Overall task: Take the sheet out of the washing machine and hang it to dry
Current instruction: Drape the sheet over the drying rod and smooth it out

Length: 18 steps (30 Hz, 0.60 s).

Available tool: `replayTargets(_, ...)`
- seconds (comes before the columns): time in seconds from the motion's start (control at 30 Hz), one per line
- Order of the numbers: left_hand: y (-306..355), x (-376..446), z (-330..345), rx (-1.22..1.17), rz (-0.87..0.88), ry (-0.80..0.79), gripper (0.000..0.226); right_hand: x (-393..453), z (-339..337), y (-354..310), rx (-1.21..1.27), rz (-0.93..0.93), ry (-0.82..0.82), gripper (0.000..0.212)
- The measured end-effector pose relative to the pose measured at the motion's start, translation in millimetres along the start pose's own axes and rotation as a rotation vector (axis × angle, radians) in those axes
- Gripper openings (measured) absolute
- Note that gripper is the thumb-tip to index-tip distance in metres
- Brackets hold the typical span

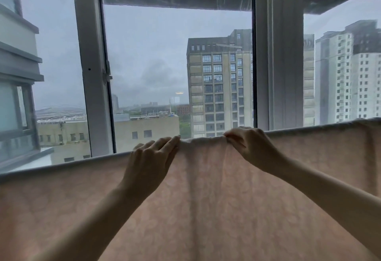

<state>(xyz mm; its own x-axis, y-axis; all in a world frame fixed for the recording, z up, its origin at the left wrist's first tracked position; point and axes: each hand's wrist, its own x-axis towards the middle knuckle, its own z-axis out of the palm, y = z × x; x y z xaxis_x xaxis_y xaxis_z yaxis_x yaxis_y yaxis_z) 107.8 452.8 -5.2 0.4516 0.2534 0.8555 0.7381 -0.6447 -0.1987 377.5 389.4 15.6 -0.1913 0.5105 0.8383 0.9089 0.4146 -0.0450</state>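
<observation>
**Sheet over the line, both hands at the top fold**

Head view. The sheet (206, 209), pale pink with a faint pattern, hangs draped over a horizontal line or rod that runs across the whole frame in front of the window (175, 64). The support itself is hidden under the cloth. The washing machine is not in view.

Left hand (150, 157): grip on the top fold, fingers curled over it and closed loosely on the fabric. Right hand (251, 147): fingertips pinched shut on the same fold, just beside the left. Between the two hands the cloth is bunched into a small raised ridge, and creases fan downward from it.

Judgement: hanging is nearly done; what remains looks like smoothing and evening out.

Risks:
- The bunched ridge, if left, would likely dry slowly and set a crease.
- Pulling sideways with one hand only could drag the sheet along the support and leave it uneven.
- How much cloth hangs on the far side cannot be seen; if unequal, the weight could slide it off.
</observation>
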Motion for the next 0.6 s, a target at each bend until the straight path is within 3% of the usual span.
replayTargets(0.3, 7, 4, 2, 0.017, 0.092, -0.053, 0.044, -12, -26, 33, 0.003, 0.120, 0.093, 0.011)
replayTargets(0.47, 41, 29, 13, 0.047, 0.240, -0.044, 0.044, -22, -18, 34, 0.032, 0.125, 0.114, 0.010)
replayTargets(0.6, 79, 49, 34, 0.036, 0.234, -0.018, 0.043, -27, -17, 34, 0.031, 0.110, 0.127, 0.007)
